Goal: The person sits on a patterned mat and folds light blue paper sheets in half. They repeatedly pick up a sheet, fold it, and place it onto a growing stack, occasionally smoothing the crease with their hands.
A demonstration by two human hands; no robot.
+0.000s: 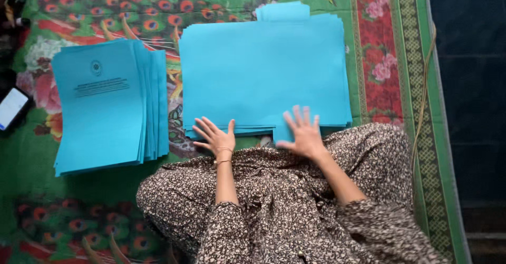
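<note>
Two stacks so far: the folded blue covers [108, 106] lie done on the mat [31, 158] at my left, while my left hand [216, 136] and right hand [301, 132] rest open-fingered, grip holding nothing, on the thicker unfolded blue sheets [263, 69] left to do.

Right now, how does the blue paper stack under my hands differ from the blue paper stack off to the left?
The wide stack of plain blue sheets shows no print on top; the narrower stack of printed blue sheets carries dark text and a round emblem. The wide stack lies squared, while the printed stack fans out along its right edge. The left hand and right hand rest on the wide stack; the printed stack lies untouched. Both lie flat on the patterned green mat.
</note>
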